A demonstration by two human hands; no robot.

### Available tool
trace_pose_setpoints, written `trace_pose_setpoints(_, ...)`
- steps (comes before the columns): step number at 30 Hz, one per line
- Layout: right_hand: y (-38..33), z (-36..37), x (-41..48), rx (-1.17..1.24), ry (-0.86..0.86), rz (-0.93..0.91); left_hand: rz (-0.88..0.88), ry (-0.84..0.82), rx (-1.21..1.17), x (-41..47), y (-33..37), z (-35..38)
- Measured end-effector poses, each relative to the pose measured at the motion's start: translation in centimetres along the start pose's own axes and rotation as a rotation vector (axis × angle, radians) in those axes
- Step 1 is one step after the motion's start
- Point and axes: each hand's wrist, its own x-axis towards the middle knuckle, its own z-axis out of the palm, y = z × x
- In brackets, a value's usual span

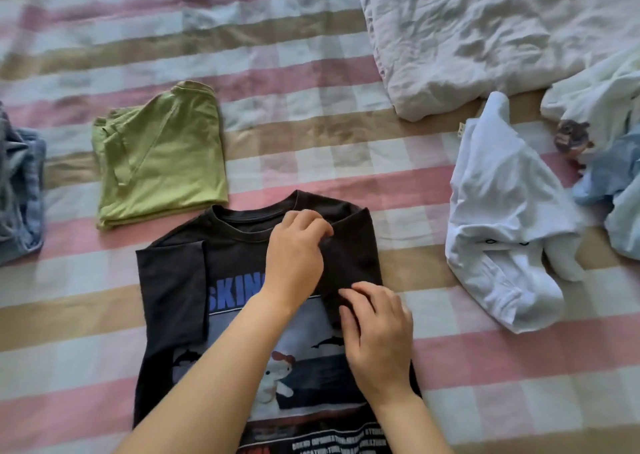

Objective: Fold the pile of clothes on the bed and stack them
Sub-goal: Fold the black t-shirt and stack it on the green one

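A black T-shirt (173, 301) with a blue and white cartoon print lies face up on the checked bedsheet (311, 135), collar away from me. Its left side is folded in over the front, and its right side is folded in too. My left hand (294, 249) reaches across and rests on the folded right shoulder, fingertips bent at the fold near the collar. My right hand (377, 336) lies on the folded right side lower down, fingers spread and pressing the cloth. A folded green T-shirt (159, 156) sits just beyond, to the left.
Blue denim clothing (20, 190) lies bunched at the left edge. To the right are a crumpled white garment (502, 218), a light blue one (616, 183) and more white cloth (595, 97). A rumpled white duvet (485, 31) fills the far right.
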Motion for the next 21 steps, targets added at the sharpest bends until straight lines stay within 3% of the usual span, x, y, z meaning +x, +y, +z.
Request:
trace_pose_setpoints(1,0.2,0.1,0.3,-0.046,-0.014,0.027,0.101,-0.01,0.06,-0.3,0.5,0.9)
trace_pose_setpoints(3,0.9,0.3,0.7,-0.209,-0.096,0.053,0.192,-0.198,0.162,-0.9,1.2,2.8)
trace_pose_setpoints(5,1.4,0.8,0.8,-0.316,-0.211,0.073,0.148,-0.353,0.249,-1.4,0.9,4.4)
trace_pose_setpoints(8,2.2,1.3,0.5,-0.316,-0.29,0.053,0.07,-0.383,0.317,-2.0,0.4,5.5)
trace_pose_setpoints(11,2.2,0.5,0.2,-0.145,-0.318,0.079,-0.004,-0.344,0.218,-2.7,0.8,4.3)
trace_pose_setpoints(13,1.9,-1.0,-1.1,-0.053,-0.243,0.069,-0.053,-0.241,0.08,-4.9,1.0,2.2)
trace_pose_setpoints(16,2.0,-3.0,-4.5,0.027,-0.13,-0.055,-0.081,-0.05,-0.028,-10.4,0.1,-0.9)
trace_pose_setpoints(21,2.0,-3.7,-11.7,0.094,-0.188,-0.183,-0.2,0.005,-0.147,-21.0,-1.1,-4.1)
